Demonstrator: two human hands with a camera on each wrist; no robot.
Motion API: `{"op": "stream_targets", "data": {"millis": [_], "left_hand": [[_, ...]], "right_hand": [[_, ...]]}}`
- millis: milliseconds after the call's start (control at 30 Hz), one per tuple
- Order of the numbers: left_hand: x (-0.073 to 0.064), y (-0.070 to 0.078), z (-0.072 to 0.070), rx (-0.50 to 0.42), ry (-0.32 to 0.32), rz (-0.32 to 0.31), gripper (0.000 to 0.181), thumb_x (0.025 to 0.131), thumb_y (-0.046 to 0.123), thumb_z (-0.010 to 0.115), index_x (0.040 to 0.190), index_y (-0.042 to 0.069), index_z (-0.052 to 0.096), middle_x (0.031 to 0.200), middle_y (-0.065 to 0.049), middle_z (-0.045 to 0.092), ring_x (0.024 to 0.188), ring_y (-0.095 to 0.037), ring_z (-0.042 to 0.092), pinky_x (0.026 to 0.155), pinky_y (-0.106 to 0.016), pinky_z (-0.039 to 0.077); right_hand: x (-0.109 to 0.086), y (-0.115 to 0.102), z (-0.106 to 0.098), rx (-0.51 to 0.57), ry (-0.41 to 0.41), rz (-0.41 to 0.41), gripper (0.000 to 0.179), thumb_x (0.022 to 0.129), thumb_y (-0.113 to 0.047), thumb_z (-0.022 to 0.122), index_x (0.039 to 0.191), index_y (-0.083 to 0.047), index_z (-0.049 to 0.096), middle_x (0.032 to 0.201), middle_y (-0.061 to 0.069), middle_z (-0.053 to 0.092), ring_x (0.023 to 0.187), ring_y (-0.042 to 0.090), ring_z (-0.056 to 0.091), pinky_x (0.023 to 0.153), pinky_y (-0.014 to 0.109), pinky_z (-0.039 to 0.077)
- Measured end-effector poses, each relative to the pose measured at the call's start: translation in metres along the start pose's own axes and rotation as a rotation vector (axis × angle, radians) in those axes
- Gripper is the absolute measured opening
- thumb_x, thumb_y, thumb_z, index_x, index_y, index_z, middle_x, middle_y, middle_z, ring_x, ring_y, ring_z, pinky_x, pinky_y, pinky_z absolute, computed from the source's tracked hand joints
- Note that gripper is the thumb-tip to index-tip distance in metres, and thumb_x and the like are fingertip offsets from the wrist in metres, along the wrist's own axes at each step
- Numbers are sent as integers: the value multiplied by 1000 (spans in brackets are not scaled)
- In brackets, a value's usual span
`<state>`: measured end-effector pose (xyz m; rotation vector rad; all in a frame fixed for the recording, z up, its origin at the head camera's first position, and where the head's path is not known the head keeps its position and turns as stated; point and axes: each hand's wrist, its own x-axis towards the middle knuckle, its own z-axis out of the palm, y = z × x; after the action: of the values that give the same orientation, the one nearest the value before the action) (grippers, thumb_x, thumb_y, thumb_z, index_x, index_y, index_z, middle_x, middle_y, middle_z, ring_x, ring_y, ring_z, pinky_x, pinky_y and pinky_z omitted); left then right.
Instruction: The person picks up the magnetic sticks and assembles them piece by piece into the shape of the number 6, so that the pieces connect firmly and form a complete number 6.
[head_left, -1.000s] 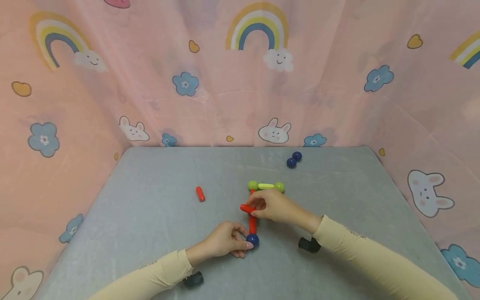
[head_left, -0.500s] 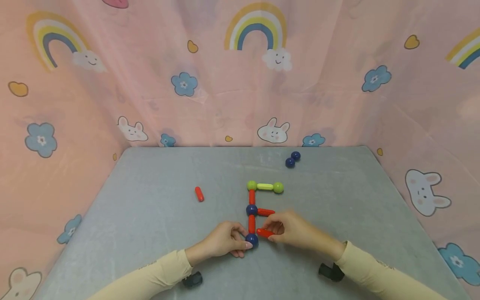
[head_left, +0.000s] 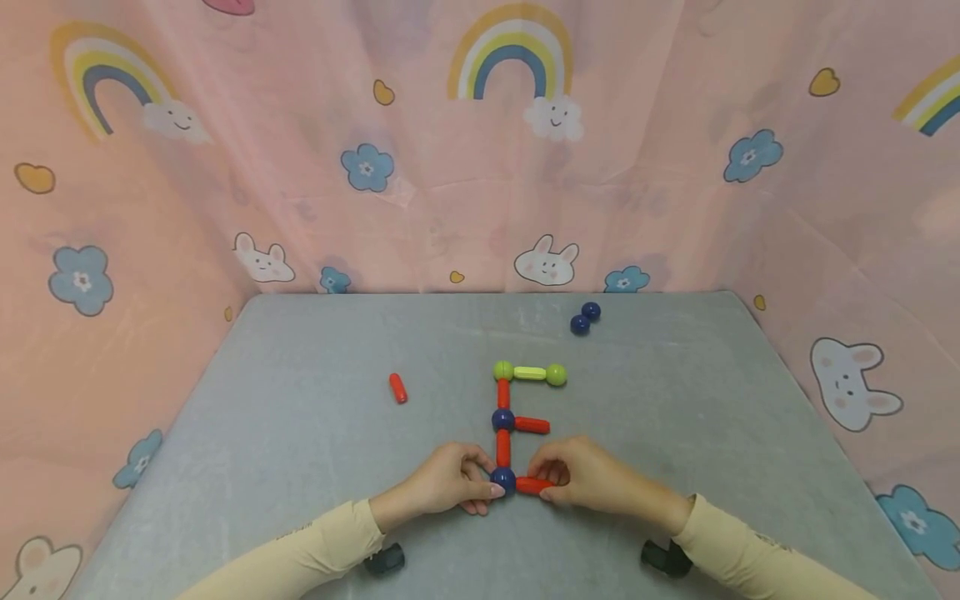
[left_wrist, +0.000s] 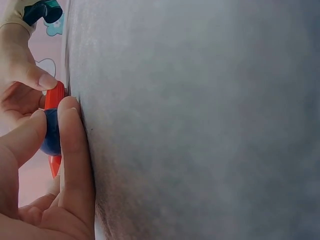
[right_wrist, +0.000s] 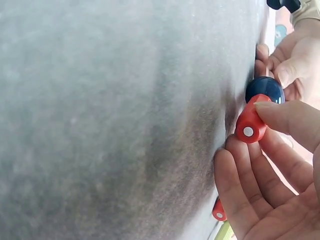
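left hand pinches a blue ball, right hand a red rod touching it.

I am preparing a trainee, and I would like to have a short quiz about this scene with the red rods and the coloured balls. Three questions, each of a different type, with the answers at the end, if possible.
1. True or false: the green rod lies between two green balls.
2. Choose one. The grip of the right hand holds: (A) a green ball; (B) a red rod; (C) nothing.
3. Count: how many blue balls show in the head view?

Key:
1. True.
2. B.
3. Four: one in the grip of the left hand, one further up the joined figure, and two near the far edge of the table.
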<state>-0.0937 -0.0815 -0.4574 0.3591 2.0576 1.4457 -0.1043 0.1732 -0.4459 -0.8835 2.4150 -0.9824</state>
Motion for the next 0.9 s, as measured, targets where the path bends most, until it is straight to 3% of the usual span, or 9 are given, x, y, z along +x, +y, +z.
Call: {"op": "stream_targets", "data": {"millis": [533,900], "left_hand": [[2,-4,1,-2,5,-2,22,86,16,77,99,3,65,67,-5,70,57,-9,67,54,-24,57],[3,-4,0,13,2,2,21,86,17,78,99,5,66,66,-4,69,57,-9,67,52,-23,56]], "right_hand": [[2,0,1,1,-10,9,21,81,-10,80,99,-16,73,87,-9,69,74,-3,57,66,19,53],[2,4,3,37,-15,4,22,81,-13,81,100,-18,72,87,-8,68,75,0,58,65,19,53]]}}
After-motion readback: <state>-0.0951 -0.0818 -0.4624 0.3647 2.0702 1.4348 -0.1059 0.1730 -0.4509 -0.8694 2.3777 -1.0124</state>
